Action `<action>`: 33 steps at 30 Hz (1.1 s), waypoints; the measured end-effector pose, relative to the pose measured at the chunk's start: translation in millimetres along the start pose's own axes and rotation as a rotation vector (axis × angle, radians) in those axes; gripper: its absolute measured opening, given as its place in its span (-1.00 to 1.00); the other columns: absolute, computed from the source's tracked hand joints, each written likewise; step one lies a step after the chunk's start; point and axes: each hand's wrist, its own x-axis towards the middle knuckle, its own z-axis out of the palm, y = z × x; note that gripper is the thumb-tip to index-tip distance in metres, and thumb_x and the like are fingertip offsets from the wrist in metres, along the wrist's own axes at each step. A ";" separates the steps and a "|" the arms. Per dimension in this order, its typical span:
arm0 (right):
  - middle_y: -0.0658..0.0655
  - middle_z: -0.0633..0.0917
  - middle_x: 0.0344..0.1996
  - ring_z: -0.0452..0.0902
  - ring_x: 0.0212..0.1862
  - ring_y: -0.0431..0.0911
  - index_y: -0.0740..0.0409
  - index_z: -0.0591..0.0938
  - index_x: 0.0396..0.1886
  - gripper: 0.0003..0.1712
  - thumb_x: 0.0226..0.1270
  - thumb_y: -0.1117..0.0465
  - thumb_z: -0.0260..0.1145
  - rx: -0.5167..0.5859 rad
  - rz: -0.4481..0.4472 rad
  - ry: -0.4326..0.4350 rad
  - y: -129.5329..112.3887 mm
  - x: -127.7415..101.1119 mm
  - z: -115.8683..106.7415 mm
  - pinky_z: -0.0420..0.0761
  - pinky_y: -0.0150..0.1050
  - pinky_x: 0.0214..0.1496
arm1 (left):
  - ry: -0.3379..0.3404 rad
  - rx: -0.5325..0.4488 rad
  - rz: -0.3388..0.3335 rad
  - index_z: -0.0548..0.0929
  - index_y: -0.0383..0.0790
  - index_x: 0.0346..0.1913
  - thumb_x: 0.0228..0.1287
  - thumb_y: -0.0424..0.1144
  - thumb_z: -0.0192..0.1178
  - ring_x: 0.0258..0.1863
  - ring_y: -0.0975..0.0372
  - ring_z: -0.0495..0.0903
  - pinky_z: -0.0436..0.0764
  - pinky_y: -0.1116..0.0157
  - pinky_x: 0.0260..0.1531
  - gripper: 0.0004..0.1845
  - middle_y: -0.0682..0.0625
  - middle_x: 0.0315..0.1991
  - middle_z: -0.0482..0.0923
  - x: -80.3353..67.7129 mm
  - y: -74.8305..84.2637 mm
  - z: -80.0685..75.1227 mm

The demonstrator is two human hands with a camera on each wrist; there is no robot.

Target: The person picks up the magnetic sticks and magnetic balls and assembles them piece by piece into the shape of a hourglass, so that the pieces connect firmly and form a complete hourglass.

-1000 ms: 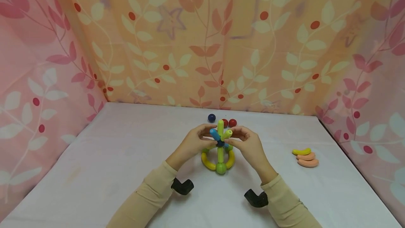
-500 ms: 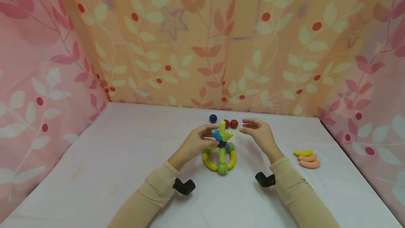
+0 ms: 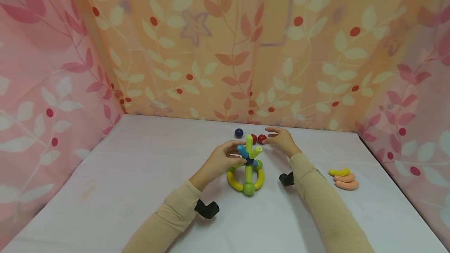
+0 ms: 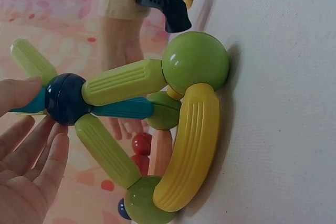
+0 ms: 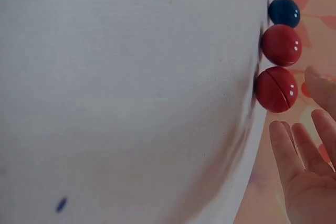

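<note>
Left grip: the left hand pinches the construction at its hub, a dark-blue ball. The thumb lies at the blue rod beside the hub and the fingers come in from the other side; whether every fingertip makes contact cannot be told.

The construction stands upright on the white table. Its nearest green ball joins two yellow arcs of the base ring, which appears complete. Struts run from the ring to the hub. Above, the blue rod, an upright lime rod and a slanting lime rod end bare.

Off to the right, a loose yellow piece and two peach pieces lie together, unattached.

Beyond, the right hand is empty, its fingers extended and parted, just beside two red balls. Farthest on the table sits a loose blue ball.

Assessment: base and hub are judged done; the upper section appears unfinished, with six loose parts unused.
</note>
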 end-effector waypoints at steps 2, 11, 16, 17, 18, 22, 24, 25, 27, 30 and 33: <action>0.30 0.48 0.35 0.39 0.38 0.16 0.10 0.43 0.41 -0.28 0.26 0.20 0.43 -0.027 0.017 -0.012 0.1 4.4 1.4 0.46 0.05 0.40 | -0.005 -0.003 0.001 0.53 -0.03 0.29 0.25 -0.22 0.38 0.16 0.12 0.58 0.61 0.12 0.19 -0.46 -0.03 0.15 0.62 -0.2 0.4 -0.2; 0.34 0.52 0.29 0.42 0.22 0.16 0.20 0.54 0.31 -0.42 0.29 0.22 0.39 -0.178 0.007 -0.054 -4.1 9.3 5.7 0.46 0.04 0.35 | -0.002 -0.007 0.028 0.52 -0.01 0.31 0.25 -0.21 0.38 0.17 0.11 0.56 0.62 0.14 0.18 -0.45 -0.02 0.21 0.58 1.3 1.6 -1.4; 0.34 0.60 0.18 0.49 0.10 0.08 0.32 0.59 0.20 -0.49 0.28 0.23 0.41 -0.192 -0.009 -0.019 -3.6 6.5 7.5 0.56 -0.12 0.19 | 0.003 -0.012 0.022 0.52 -0.02 0.31 0.25 -0.21 0.38 0.18 0.11 0.56 0.62 0.14 0.18 -0.45 -0.02 0.21 0.57 0.2 1.2 -2.2; 0.33 0.60 0.18 0.50 0.10 0.07 0.31 0.59 0.20 -0.49 0.29 0.21 0.41 -0.162 0.002 -0.010 -4.6 4.0 7.3 0.58 -0.13 0.20 | 0.002 -0.015 0.019 0.52 -0.02 0.30 0.25 -0.21 0.38 0.17 0.11 0.56 0.62 0.14 0.18 -0.45 -0.02 0.21 0.57 -0.1 0.9 -2.1; 0.32 0.60 0.18 0.51 0.11 0.06 0.30 0.58 0.21 -0.48 0.31 0.18 0.40 -0.129 0.012 0.002 -5.9 1.1 6.5 0.58 -0.13 0.22 | 0.000 -0.018 0.017 0.52 -0.02 0.30 0.25 -0.21 0.37 0.17 0.11 0.57 0.62 0.15 0.18 -0.45 -0.03 0.20 0.57 -0.2 0.5 -1.9; 0.30 0.59 0.21 0.54 0.20 0.11 0.25 0.54 0.26 -0.43 0.36 0.04 0.36 0.086 0.020 0.034 -18.0 -16.5 1.1 0.53 -0.06 0.35 | -0.002 -0.024 0.015 0.52 -0.03 0.30 0.25 -0.21 0.38 0.17 0.11 0.58 0.63 0.17 0.16 -0.45 -0.04 0.20 0.58 -0.1 -0.5 -0.5; 0.30 0.58 0.22 0.56 0.23 0.12 0.25 0.53 0.27 -0.39 0.36 -0.01 0.36 0.178 -0.007 0.033 -27.0 -25.9 -2.2 0.51 -0.06 0.36 | 0.002 -0.023 0.014 0.52 -0.04 0.30 0.25 -0.22 0.38 0.16 0.11 0.58 0.64 0.18 0.15 -0.45 -0.04 0.20 0.57 -0.4 0.0 0.2; 0.28 0.58 0.22 0.57 0.23 0.11 0.24 0.52 0.27 -0.37 0.35 -0.04 0.37 0.210 -0.021 0.029 -31.9 -30.9 -3.8 0.51 -0.06 0.36 | 0.003 -0.021 0.013 0.51 -0.04 0.31 0.25 -0.23 0.38 0.16 0.11 0.58 0.64 0.18 0.15 -0.45 -0.04 0.20 0.57 -0.7 0.5 0.4; 0.24 0.60 0.20 0.61 0.18 0.03 0.22 0.53 0.26 -0.34 0.31 -0.07 0.39 0.253 -0.050 0.021 -42.0 -40.3 -6.0 0.51 -0.11 0.35 | 0.007 -0.018 0.009 0.51 -0.04 0.30 0.26 -0.24 0.37 0.16 0.11 0.58 0.65 0.18 0.14 -0.45 -0.04 0.20 0.57 -1.3 1.6 0.6; 0.13 0.67 0.10 0.67 0.06 -0.16 0.22 0.56 0.23 -0.36 0.31 -0.08 0.39 0.281 -0.112 -0.004 -56.6 -53.8 -6.3 0.57 -0.21 0.27 | 0.010 -0.019 0.017 0.52 -0.05 0.29 0.26 -0.25 0.36 0.16 0.10 0.58 0.65 0.17 0.13 -0.47 -0.05 0.19 0.58 -2.3 3.3 0.3; -0.03 0.74 -0.06 0.69 -0.03 -0.28 0.31 0.58 0.20 -0.43 0.34 0.02 0.38 0.332 -0.184 -0.047 -69.3 -63.9 -4.3 0.62 -0.30 0.18 | 0.016 -0.018 0.028 0.54 -0.06 0.28 0.26 -0.24 0.36 0.15 0.10 0.59 0.65 0.17 0.13 -0.49 -0.05 0.17 0.60 -2.7 3.7 -0.6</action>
